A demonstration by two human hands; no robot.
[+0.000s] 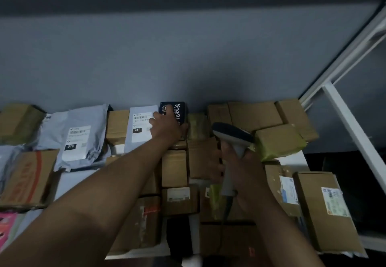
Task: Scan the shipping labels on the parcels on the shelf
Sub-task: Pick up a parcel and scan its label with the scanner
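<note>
My left hand (167, 125) reaches to the back of the shelf and grips a small dark box with white characters (177, 110) that stands against the grey wall. To its left stands a grey mailer with a label marked 231 (140, 127). My right hand (240, 166) holds a grey handheld barcode scanner (231, 139) by its handle, with the head pointing towards the back parcels. Its cable hangs down below my palm.
Cardboard boxes (253, 114) crowd the shelf from the middle to the right, some with white labels (332, 201). A second grey mailer marked 010 (77, 139) and more cartons (29, 180) lie at the left. A white shelf post (353, 126) rises at the right.
</note>
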